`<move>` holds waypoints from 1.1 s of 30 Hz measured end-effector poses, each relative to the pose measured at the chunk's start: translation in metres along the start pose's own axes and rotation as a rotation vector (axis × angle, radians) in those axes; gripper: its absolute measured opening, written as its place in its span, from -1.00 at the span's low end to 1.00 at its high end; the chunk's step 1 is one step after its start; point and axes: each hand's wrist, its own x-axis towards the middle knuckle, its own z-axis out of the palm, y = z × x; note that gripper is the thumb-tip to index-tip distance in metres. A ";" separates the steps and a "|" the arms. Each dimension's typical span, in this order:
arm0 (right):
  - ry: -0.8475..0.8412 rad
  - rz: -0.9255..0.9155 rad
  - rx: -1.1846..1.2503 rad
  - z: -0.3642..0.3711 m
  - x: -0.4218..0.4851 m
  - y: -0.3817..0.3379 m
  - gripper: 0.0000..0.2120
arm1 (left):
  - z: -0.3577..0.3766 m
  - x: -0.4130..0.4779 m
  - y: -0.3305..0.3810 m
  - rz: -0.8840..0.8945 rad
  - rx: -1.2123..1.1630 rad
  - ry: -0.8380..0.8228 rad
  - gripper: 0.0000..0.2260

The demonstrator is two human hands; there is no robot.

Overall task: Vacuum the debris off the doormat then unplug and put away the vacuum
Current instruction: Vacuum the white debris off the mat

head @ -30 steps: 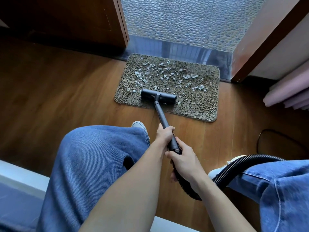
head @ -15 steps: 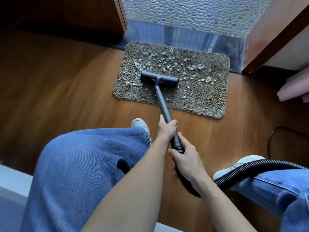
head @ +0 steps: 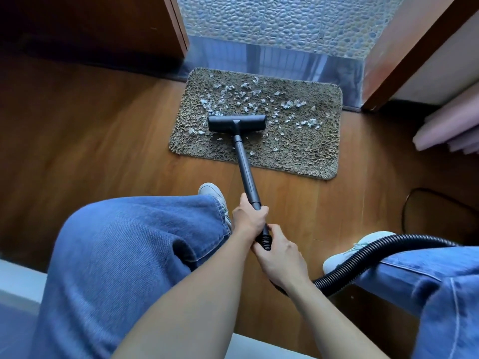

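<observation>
A shaggy brown doormat (head: 311, 156) lies on the wooden floor in front of a doorway. White paper-like debris (head: 248, 99) is scattered over its far half, and a few bits lie near its front left. The black vacuum head (head: 237, 123) sits on the mat's left-centre, with debris just beyond it. Its black wand (head: 246, 172) slants back to my hands. My left hand (head: 248, 216) grips the wand's lower end. Just behind it, my right hand (head: 280, 257) grips the ribbed hose cuff. The black hose (head: 363, 260) curves off to the right across my right leg.
A metal threshold (head: 285, 60) and a pebble-tiled floor (head: 285, 19) lie beyond the mat, between wooden door frames (head: 178, 24). A thin black cable (head: 404, 211) loops on the floor at right. Pink fabric (head: 445, 125) sits at the right edge. My jeans-clad legs and white shoes (head: 212, 193) flank the wand.
The vacuum head has slid forward from the mat's front part toward its middle, into the debris. Both hands have kept their grip and moved forward with the wand.
</observation>
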 end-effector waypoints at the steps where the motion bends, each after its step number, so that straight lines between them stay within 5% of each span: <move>1: 0.002 0.005 -0.044 0.002 -0.006 0.002 -0.63 | 0.002 -0.007 -0.002 -0.001 0.010 0.009 -0.69; 13: 0.160 -0.040 -0.056 0.009 -0.059 0.027 -0.39 | 0.018 -0.044 -0.011 -0.073 -0.384 -0.057 -0.74; 18: 0.162 -0.028 -0.010 0.010 -0.056 0.029 -0.56 | 0.023 -0.042 -0.008 -0.159 -0.510 -0.052 -0.37; 33: 0.142 -0.050 -0.002 -0.012 0.029 -0.025 -0.64 | -0.006 0.053 0.042 -0.246 -0.724 -0.086 -0.28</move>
